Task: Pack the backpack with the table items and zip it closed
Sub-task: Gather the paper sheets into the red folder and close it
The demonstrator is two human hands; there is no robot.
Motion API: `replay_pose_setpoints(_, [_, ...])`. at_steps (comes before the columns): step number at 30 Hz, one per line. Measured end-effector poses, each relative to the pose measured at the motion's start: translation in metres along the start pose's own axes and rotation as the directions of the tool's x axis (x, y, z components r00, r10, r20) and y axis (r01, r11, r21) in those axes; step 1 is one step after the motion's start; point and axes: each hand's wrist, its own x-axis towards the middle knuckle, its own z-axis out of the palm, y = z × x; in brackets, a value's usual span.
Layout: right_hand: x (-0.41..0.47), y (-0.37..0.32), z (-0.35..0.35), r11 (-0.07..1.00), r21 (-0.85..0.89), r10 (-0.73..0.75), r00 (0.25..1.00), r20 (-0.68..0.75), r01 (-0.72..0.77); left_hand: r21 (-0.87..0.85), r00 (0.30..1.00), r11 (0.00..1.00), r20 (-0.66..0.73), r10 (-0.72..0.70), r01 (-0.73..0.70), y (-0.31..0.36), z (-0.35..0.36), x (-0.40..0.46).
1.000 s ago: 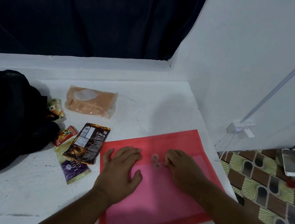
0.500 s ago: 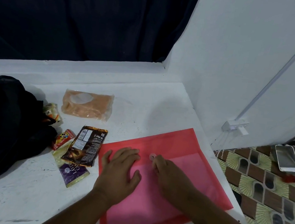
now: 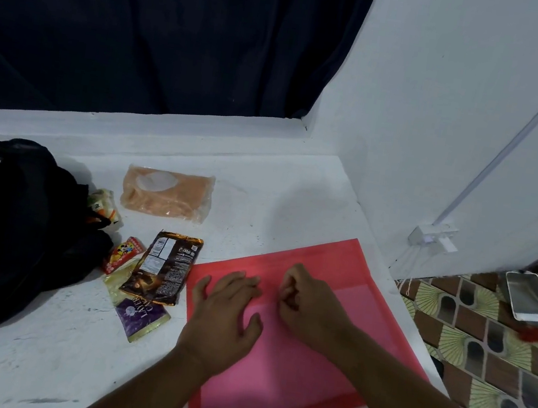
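White-painted and scuffed, the bench (image 3: 257,181) ran up to a raised ledge with a dark curtain (image 3: 154,25) hanging behind it. The left hand (image 3: 224,315) lay flat, fingers spread and released, palm down on a translucent red plastic document folder (image 3: 304,357) spread over the bench's right side. Just beside it the right hand (image 3: 308,304) rested on the same folder with its fingers curled in toward the thumb; whether they pinched the folder's clasp could not be told, since the hand hid that spot. Both forearms were cut off by the lower edge.

Left of the folder lay a glossy brown snack wrapper (image 3: 163,268) overlapping a purple-and-yellow wafer packet (image 3: 141,319) and touching a small red cartoon-printed box (image 3: 124,252). Farther back sat a clear bag of orange powder (image 3: 167,193). A small green-and-white packet (image 3: 104,206) was half tucked against the black fabric backpack (image 3: 5,229), which slumped at the bench's left end, cut off by the frame; its opening could not be made out.

Beyond the bench's right edge, on the patterned tile floor (image 3: 482,348), stood a shiny metal dustpan (image 3: 528,301), its handle blurred.
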Motion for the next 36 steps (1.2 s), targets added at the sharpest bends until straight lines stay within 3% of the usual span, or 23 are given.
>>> replay_pose_setpoints(4, [0.001,0.002,0.009,0.981,0.156,0.138,0.980,-0.141,-0.115,-0.008,1.000,1.000,-0.001,0.003,-0.003,-0.001,0.000,-0.001])
replay_pose_setpoints(10, [-0.002,0.000,0.021,0.977,0.151,0.185,0.943,-0.278,-0.147,-0.068,1.000,0.998,-0.029,0.000,-0.002,-0.001,-0.003,-0.001])
replay_pose_setpoints(16, [-0.019,0.003,0.018,0.992,0.115,0.086,0.948,-0.307,-0.052,-0.117,0.975,0.991,-0.222,0.031,-0.059,0.004,-0.013,-0.003])
replay_pose_setpoints(20, [-0.044,0.012,0.006,1.000,0.024,0.008,0.962,-0.273,-0.001,-0.295,0.924,0.947,-0.383,0.008,-0.131,0.007,-0.026,-0.010])
replay_pose_setpoints(22, [-0.061,0.020,-0.001,0.997,-0.051,0.048,0.966,-0.254,-0.063,-0.378,0.907,0.924,-0.408,-0.106,-0.062,0.008,-0.034,-0.019])
replay_pose_setpoints(24, [-0.076,0.025,-0.010,0.979,-0.118,0.123,0.945,-0.302,-0.165,-0.422,0.926,0.906,-0.333,-0.179,0.023,0.011,-0.042,-0.030])
replay_pose_setpoints(28, [-0.097,0.042,-0.021,0.864,-0.281,0.319,0.886,-0.338,-0.418,-0.374,0.961,0.920,-0.192,-0.199,0.116,0.014,-0.052,-0.053])
replay_pose_setpoints(32, [-0.106,0.054,-0.020,0.847,-0.318,0.340,0.894,-0.293,-0.426,-0.226,0.972,0.951,-0.058,-0.229,0.211,0.005,-0.055,-0.064])
replay_pose_setpoints(34, [-0.107,0.053,-0.023,0.867,-0.297,0.307,0.899,-0.312,-0.399,-0.064,0.947,0.948,-0.061,-0.316,0.312,0.004,-0.056,-0.073])
replay_pose_setpoints(36, [-0.106,0.049,-0.030,0.882,-0.265,0.301,0.898,-0.320,-0.390,0.078,0.840,0.837,-0.091,-0.536,0.542,0.015,-0.054,-0.086])
